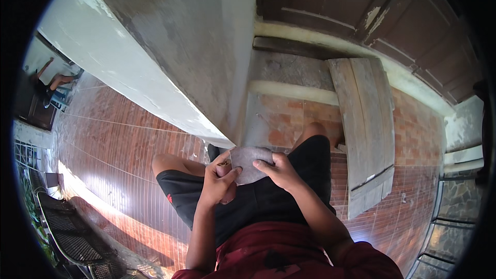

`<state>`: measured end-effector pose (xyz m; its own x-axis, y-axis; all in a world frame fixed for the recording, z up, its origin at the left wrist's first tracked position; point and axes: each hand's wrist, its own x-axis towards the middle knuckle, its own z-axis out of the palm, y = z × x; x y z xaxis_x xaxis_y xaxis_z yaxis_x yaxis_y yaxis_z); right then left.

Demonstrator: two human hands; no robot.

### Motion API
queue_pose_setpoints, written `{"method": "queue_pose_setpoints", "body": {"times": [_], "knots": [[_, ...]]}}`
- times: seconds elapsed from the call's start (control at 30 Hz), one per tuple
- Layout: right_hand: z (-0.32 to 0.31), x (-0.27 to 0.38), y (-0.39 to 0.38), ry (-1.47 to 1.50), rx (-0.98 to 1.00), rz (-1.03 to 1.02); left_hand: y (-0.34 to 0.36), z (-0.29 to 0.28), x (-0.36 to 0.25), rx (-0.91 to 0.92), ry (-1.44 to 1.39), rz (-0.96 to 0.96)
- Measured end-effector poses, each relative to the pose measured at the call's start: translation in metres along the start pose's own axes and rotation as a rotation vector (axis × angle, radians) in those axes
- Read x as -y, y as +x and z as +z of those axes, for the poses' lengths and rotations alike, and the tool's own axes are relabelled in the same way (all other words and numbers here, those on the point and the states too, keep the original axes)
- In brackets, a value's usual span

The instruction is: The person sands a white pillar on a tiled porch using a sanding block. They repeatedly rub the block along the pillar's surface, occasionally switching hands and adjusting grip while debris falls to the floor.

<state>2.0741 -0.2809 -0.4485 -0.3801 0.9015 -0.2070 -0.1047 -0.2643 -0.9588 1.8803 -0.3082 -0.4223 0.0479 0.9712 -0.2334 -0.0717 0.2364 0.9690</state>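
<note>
Above my lap, a grey, rough-looking sheet like sandpaper (249,156) is stretched between my two hands. My left hand (215,182) is closed, its thumb pressing on the sheet's left side. A short brownish roll (223,168) also sits in that palm, its open end facing up and its lower end showing under the fingers. On the sheet's right edge, my right hand (280,170) pinches with the thumb on top. The fingers of both hands are partly hidden beneath the sheet.
A grey plaster pillar (181,36) stands just ahead. Weathered wooden boards (364,124) lean on a step (294,90) to the right, below brown doors (330,0). A woven chair (70,227) is at the lower left. Another person (51,82) is at the far left.
</note>
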Motion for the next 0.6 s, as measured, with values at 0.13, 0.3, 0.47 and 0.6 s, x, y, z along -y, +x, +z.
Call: {"method": "queue_pose_setpoints", "body": {"times": [0.13, 0.3, 0.47, 0.6], "knots": [[-0.003, -0.002, -0.004, 0.205, -0.085, 0.088, -0.002, 0.002, 0.0, 0.003, -0.23, -0.082], [-0.008, 0.005, -0.012, 0.282, -0.028, 0.029, -0.001, 0.002, 0.005, -0.033, -0.226, -0.047], [0.005, 0.001, -0.011, 0.197, -0.022, 0.02, 0.001, 0.01, 0.02, -0.211, 0.163, 0.172], [0.011, -0.005, -0.003, -0.192, -0.289, -0.14, -0.009, 0.021, 0.028, -0.432, -0.061, 0.12]]}}
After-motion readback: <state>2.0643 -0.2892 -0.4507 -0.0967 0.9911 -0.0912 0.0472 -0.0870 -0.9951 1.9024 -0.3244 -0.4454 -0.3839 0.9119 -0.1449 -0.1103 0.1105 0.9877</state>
